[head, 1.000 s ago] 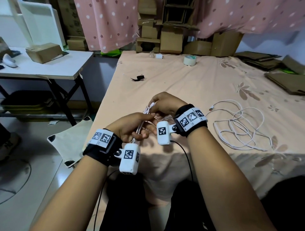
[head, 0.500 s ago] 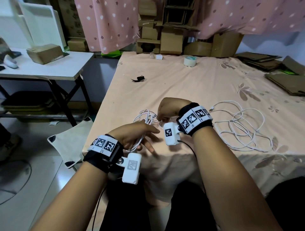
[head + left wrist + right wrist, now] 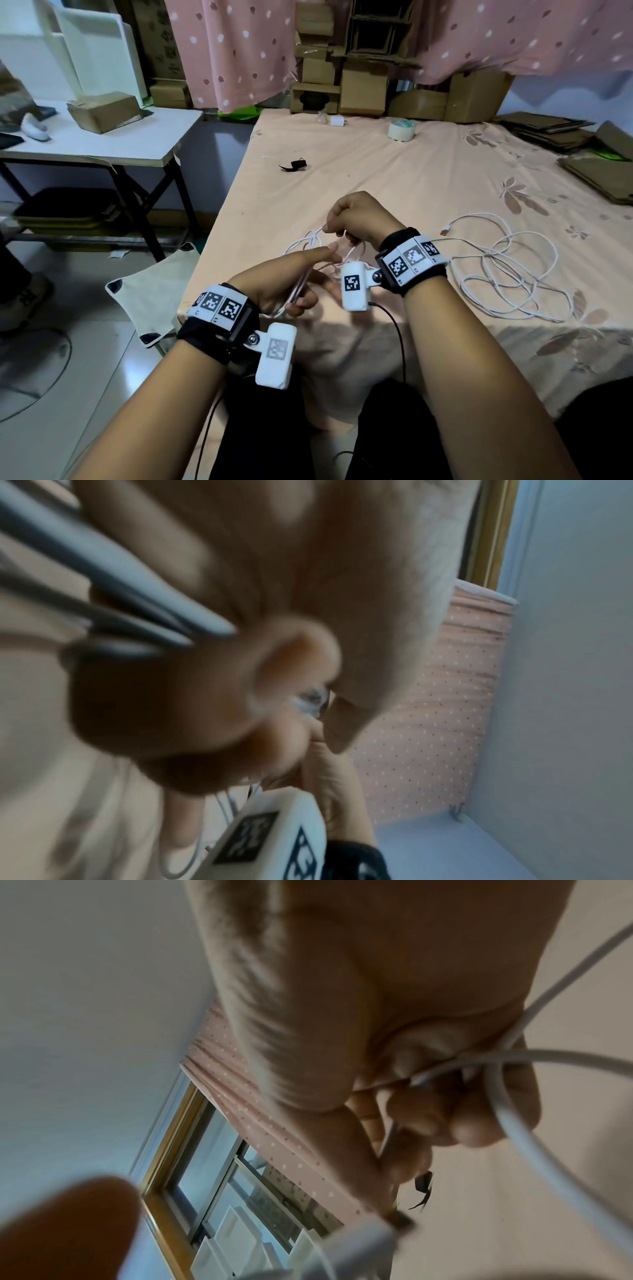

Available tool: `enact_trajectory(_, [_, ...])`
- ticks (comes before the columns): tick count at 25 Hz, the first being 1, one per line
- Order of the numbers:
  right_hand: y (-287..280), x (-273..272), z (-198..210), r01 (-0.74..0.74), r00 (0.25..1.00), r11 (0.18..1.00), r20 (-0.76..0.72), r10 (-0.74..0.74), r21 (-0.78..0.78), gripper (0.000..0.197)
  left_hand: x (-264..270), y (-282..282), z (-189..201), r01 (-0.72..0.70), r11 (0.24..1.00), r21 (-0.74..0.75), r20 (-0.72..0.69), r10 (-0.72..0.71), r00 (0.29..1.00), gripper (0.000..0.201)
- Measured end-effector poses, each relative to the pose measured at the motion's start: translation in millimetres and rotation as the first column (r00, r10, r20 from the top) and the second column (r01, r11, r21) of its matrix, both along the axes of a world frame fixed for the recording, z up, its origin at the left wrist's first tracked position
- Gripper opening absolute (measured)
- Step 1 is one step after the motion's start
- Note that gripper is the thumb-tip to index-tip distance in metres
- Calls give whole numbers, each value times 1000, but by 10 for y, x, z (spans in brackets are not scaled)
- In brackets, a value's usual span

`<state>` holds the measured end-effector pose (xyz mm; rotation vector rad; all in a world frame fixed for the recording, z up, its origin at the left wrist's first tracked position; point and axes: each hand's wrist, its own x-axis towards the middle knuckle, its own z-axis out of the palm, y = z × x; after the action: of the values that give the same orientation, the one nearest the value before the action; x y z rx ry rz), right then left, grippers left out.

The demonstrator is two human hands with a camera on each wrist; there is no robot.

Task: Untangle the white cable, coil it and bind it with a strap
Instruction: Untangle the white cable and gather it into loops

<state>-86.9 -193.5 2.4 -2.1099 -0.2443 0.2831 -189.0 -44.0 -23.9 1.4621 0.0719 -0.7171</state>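
A long white cable [image 3: 510, 274] lies in loose tangled loops on the peach bed sheet at the right, its plug end [image 3: 445, 231] near my right wrist. My left hand [image 3: 291, 277] holds several gathered strands of the cable [image 3: 113, 569] near the bed's front edge, lower fingers curled round them and index finger stretched out. My right hand [image 3: 356, 219], just beyond it, pinches a strand of cable [image 3: 496, 1096] in curled fingers. A small black strap [image 3: 294, 165] lies on the sheet farther back, apart from both hands.
A roll of tape [image 3: 401, 130] and a white charger [image 3: 337, 121] sit near the far edge of the bed [image 3: 394, 178]. Cardboard boxes [image 3: 363, 89] stack behind. Flat cardboard [image 3: 596, 168] lies at the right. A white table [image 3: 102, 144] stands to the left.
My right hand has lifted and moved back from the left hand, drawing a strand up. The left hand's index finger has stretched out, and its bundle now lies more open on the sheet.
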Motion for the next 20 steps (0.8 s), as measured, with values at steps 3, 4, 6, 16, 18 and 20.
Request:
enact_trajectory(3, [25,-52,-4,-116,993,992,3,116,53,10,97,60,-49,-193,967,-165,65,206,976,27])
enact_trajectory(4, [28,-69,4,-144,990,988,12,143,55,10,117,79,-50,-230,954,-194,91,251,964,23])
enact_trajectory(6, [25,-101,29,-170,985,984,40,168,54,11,132,126,-28,-268,931,-248,71,294,953,17])
enact_trajectory(16, [176,-332,113,-246,958,965,172,229,86,20,287,182,103,-372,855,-360,-26,390,921,35])
enact_trajectory(18, [186,-382,58,-239,966,961,132,221,139,23,355,165,83,-513,724,-462,25,588,808,33])
enact_trajectory(20, [137,-403,-3,-276,959,957,95,268,84,18,397,237,119,-568,545,-617,-7,717,697,39])
